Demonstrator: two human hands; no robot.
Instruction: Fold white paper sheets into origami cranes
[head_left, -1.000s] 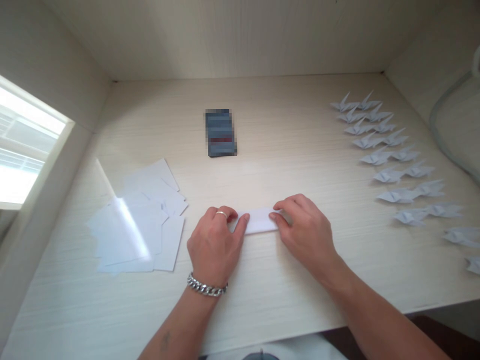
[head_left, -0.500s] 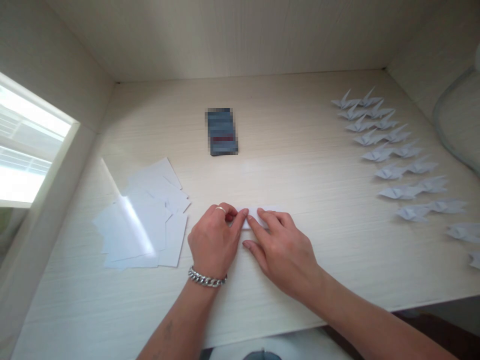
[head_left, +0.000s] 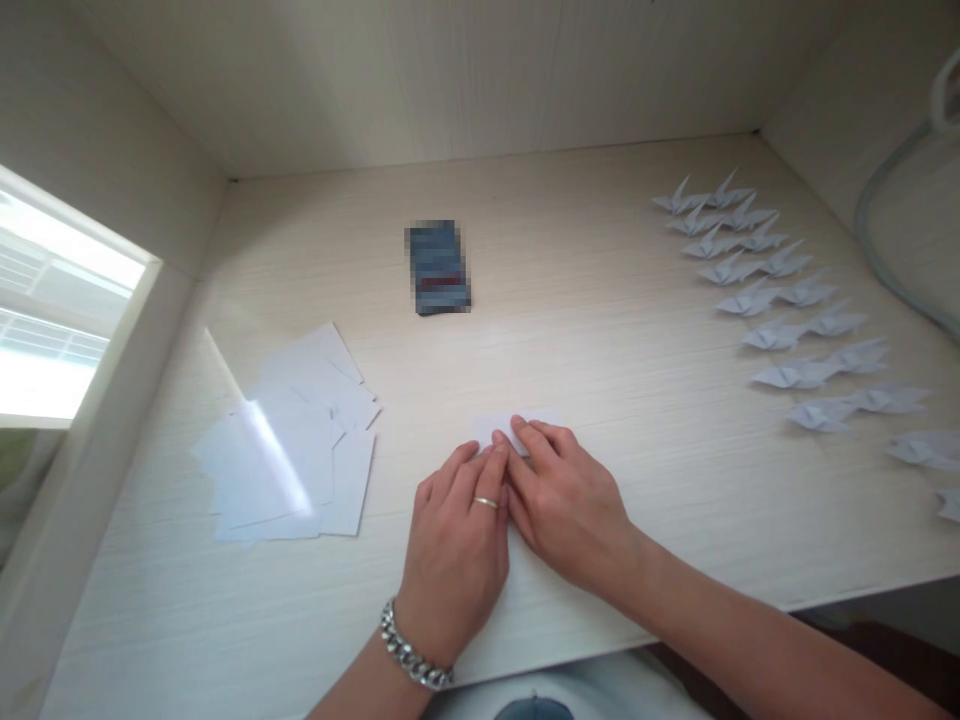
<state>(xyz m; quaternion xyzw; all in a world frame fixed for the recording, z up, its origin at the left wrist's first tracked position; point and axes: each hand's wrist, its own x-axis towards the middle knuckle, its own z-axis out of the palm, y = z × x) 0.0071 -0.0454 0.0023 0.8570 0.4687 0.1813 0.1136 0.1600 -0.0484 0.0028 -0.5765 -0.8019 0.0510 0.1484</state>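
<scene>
A small piece of folded white paper [head_left: 491, 428] lies on the table in front of me, its near part covered by my fingers. My left hand [head_left: 461, 535], with a ring and a chain bracelet, has its fingers close together and bent over the paper's near edge; its thumb is mostly hidden. Touching it from the right is my right hand [head_left: 566, 495]. Its index and middle fingertips hold the paper down, with the other fingers curled in. What the thumbs do under the hands cannot be made out.
Loose white paper sheets [head_left: 281, 450] overlap in a pile at left. A dark, blurred-out rectangular object [head_left: 439, 268] lies toward the back. Several white paper cranes [head_left: 776, 335] stand in rows along the right side. A grey cable [head_left: 874, 240] hangs by the right wall.
My left hand has turned and slid to the right and nearer to me, from pinching the paper's left end to its near edge. The right hand stays almost in place, its thumb now tucked in.
</scene>
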